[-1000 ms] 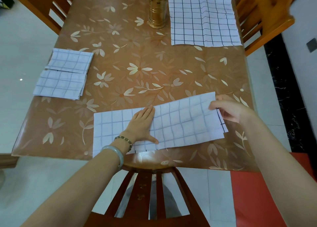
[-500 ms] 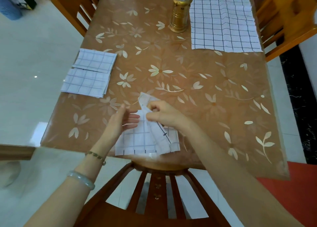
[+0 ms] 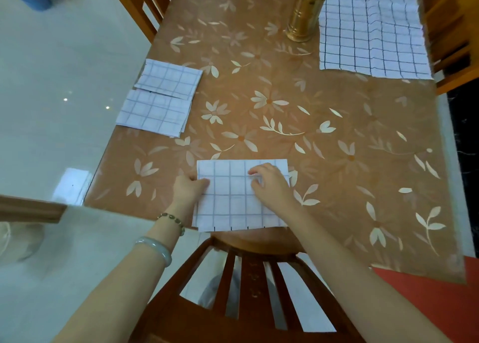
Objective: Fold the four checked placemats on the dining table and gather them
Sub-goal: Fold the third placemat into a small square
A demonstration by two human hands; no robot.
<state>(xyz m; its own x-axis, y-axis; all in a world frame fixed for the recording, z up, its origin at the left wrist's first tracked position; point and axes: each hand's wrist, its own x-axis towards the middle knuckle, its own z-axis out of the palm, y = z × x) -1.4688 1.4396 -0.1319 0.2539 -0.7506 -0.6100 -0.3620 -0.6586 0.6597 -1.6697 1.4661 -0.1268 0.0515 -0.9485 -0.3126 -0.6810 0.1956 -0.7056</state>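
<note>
The folded placemat is laid at the near edge of the desk. Its left edge is pinched by the left hand. The right hand is rested on top with bent fingers, and a grip cannot be told.

Left hand grips folded placemat edge, right hand rests on top
</note>
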